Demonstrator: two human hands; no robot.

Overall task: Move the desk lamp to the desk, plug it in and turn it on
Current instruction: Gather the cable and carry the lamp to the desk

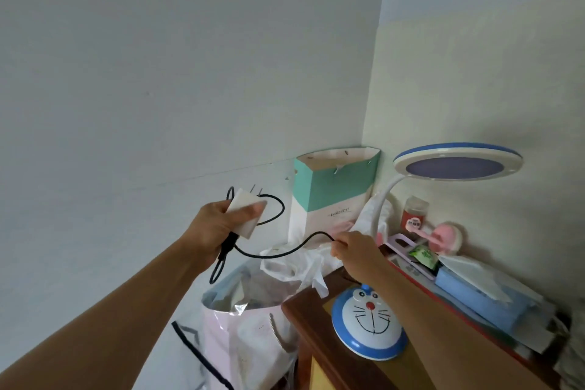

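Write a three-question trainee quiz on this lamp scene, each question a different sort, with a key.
1. True or false: the left hand grips the white plug adapter.
2. What does the right hand pinch? A) the black cable B) the lamp head C) the teal paper bag
3. Fill in: the lamp base with the cartoon face rests on a ____ wooden surface.

Key: 1 true; 2 A; 3 brown.
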